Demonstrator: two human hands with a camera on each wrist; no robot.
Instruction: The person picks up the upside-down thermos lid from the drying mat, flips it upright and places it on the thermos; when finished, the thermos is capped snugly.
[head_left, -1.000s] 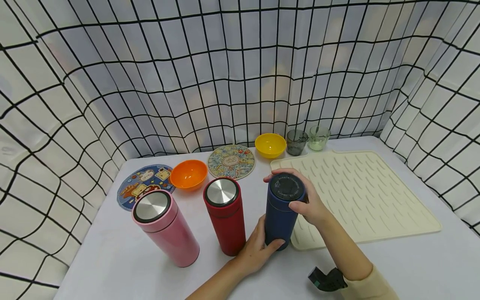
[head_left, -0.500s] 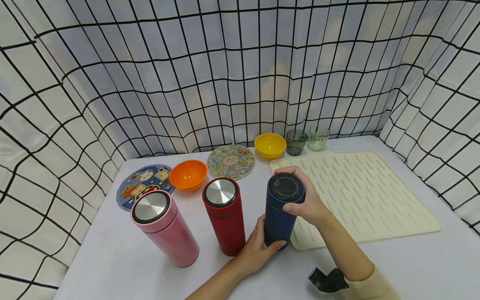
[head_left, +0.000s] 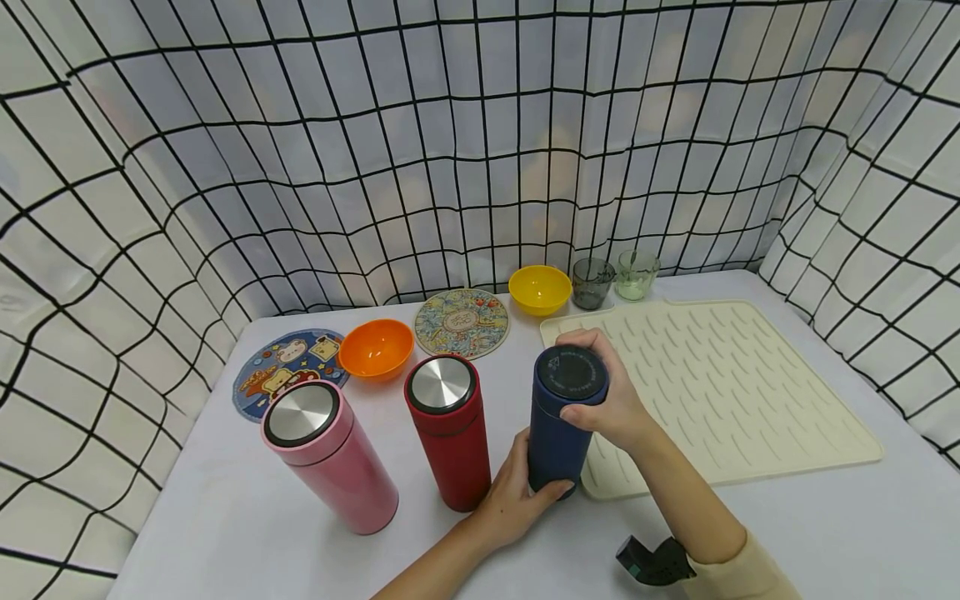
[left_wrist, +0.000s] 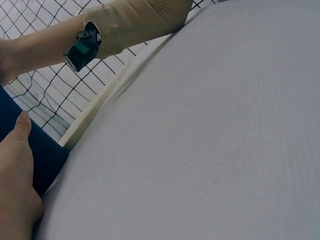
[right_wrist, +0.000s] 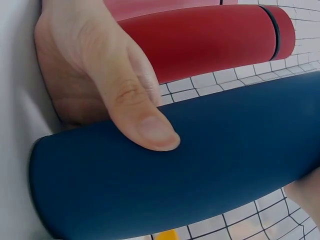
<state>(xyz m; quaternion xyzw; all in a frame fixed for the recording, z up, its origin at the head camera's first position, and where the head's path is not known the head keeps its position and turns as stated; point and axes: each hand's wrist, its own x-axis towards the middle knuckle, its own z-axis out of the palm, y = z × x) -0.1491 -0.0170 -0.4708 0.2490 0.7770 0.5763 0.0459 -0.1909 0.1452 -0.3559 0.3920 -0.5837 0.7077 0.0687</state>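
Observation:
A dark blue thermos bottle (head_left: 551, 446) stands upright on the table, topped by a black-faced lid (head_left: 572, 372). My left hand (head_left: 513, 500) grips its lower body from the left, thumb (right_wrist: 150, 131) lying across the front in the right wrist view. Around the lid curls my right hand (head_left: 618, 408), its thumb at the front and fingers behind. Just left of my left hand is a red thermos (head_left: 453, 454) with a silver top. A pink thermos (head_left: 348, 492) stands farther left.
A cream ribbed drying mat (head_left: 735, 392) lies right of the blue bottle. Toward the back are an orange bowl (head_left: 377, 350), a yellow bowl (head_left: 540, 290), two round patterned mats including a blue one (head_left: 262, 379), a grey glass (head_left: 592, 285) and a greenish glass (head_left: 636, 277).
My right hand has shifted around the lid: its thumb moved left across the front and its fingers moved right behind. My left hand keeps its grip low on the bottle.

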